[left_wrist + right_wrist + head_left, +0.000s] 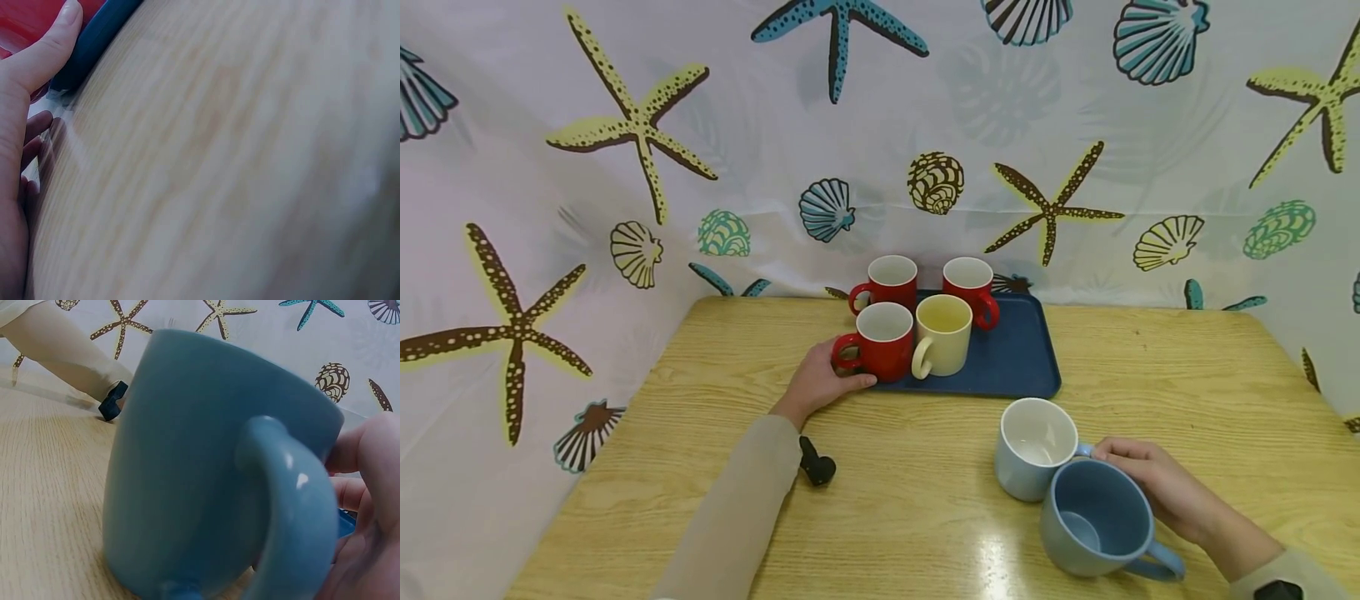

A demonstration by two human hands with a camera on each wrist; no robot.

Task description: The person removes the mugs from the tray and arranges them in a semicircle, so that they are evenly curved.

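Observation:
My left hand (pixel 822 382) holds the front red mug (pixel 887 354) at its handle side, thumb along the lower wall; some fingers are hidden. This mug stands at the left front of a blue tray (pixel 1018 350). In the left wrist view, the thumb lies against red ceramic by the tray's rim. On the right, my right hand (pixel 1168 492) pinches the handle of a pale blue mug (pixel 1026 477) with a white inside. Before it stands a darker blue mug (pixel 1067 537), its handle pointing right; this one fills much of the right wrist view.
A cream mug (pixel 951 350) stands on the tray beside the front red one. Behind are two more red mugs, one at back left (pixel 895 287) and one at centre back (pixel 967 292). A wooden table (pixel 910 483) reaches a shell-patterned cloth (pixel 880 125).

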